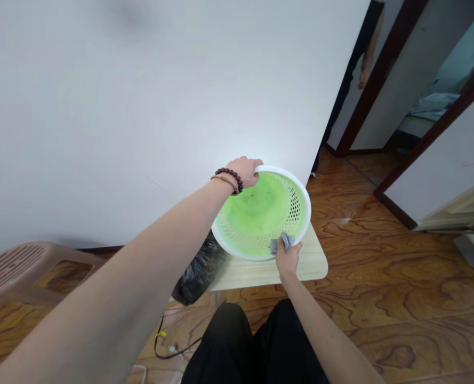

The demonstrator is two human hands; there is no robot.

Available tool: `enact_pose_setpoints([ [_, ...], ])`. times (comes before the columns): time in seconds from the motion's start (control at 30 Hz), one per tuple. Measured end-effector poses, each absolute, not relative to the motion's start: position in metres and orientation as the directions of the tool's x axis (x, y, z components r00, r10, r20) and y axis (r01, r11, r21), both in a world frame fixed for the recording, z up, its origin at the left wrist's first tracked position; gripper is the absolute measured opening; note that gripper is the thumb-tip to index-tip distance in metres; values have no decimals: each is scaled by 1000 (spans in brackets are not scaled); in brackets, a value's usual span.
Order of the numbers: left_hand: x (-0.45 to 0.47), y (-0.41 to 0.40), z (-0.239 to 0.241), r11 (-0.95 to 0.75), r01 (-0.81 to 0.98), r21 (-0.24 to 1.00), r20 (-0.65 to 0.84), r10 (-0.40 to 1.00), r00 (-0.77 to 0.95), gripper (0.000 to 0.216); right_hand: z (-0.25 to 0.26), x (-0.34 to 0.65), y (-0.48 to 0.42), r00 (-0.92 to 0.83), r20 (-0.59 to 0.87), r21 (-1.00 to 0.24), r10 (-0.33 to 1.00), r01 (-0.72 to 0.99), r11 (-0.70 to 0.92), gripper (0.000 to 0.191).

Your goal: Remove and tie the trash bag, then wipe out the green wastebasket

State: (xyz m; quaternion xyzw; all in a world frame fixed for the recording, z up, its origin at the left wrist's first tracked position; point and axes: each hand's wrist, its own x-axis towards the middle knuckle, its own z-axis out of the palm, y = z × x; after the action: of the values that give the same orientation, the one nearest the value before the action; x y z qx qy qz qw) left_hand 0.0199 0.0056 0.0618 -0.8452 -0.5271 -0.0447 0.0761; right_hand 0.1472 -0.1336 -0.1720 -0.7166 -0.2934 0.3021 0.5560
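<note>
My left hand (244,169), with a beaded bracelet at its wrist, is closed on the far rim of a round plastic colander (260,208). The colander has a white rim, a green inside and rows of holes around its sides. It is tilted above a light wood-grain table (256,272). At the near right rim, my right hand (288,260) grips a folded grey cloth (282,242) that lies against the colander's inner edge. The thumb is over the cloth; the fingers beneath are partly hidden.
A black plastic bag (200,269) is at the table's left end. Further left stands a beige plastic stool (40,269). Cables (173,352) lie on the wooden floor by my legs. A person in dark clothes (351,69) stands by the doorway, behind the white wall's edge.
</note>
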Motion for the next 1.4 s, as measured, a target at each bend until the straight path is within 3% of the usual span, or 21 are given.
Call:
enact_pose_setpoints([
  [0.13,21,10,60,-444,893,-74,172,876,450,37,-179,140,-126,707,-109,-986,698,15,-169,43],
  [0.23,21,7,59,-433,899,-63,159,885,437,34,-183,120,-127,744,-194,-980,639,-116,-162,45],
  [0.37,20,2,56,-419,906,-64,155,893,424,38,-191,74,-142,625,-391,-911,676,-369,-185,51],
  [0.43,20,-1,54,-412,908,-76,153,895,419,41,-192,66,-148,575,-419,-896,703,-385,-220,51],
  [0.57,19,-3,52,-397,911,-110,129,904,409,39,-181,116,-144,652,-216,-961,727,-11,-276,41],
  [0.7,21,-2,53,-382,918,-109,154,905,395,37,-156,189,-127,619,75,-921,781,343,-183,40],
  [0.8,23,-1,55,-358,931,-77,146,919,366,36,-149,200,-123,605,153,-885,781,436,-164,45],
  [0.87,24,-2,56,-353,933,-70,140,923,359,36,-158,180,-126,637,62,-912,769,348,-215,46],
  [0.97,23,-3,57,-339,938,-70,147,927,346,37,-178,124,-133,669,-215,-956,711,5,-293,47],
  [1.03,23,-3,57,-330,941,-73,147,930,337,38,-187,88,-137,603,-390,-920,696,-281,-273,49],
  [1.13,21,-2,55,-320,943,-85,145,933,330,38,-185,66,-144,430,-540,-820,723,-464,-336,47],
  [1.2,20,-2,53,-325,940,-102,146,930,338,37,-178,79,-151,228,-585,-772,778,-448,-450,46],
  [1.3,20,-2,54,-353,927,-130,147,917,370,37,-165,123,-156,-73,-633,-741,771,-233,-630,49],
  [1.4,21,-3,57,-370,918,-144,128,913,388,38,-151,162,-148,-59,-624,-782,780,54,-621,42],
])
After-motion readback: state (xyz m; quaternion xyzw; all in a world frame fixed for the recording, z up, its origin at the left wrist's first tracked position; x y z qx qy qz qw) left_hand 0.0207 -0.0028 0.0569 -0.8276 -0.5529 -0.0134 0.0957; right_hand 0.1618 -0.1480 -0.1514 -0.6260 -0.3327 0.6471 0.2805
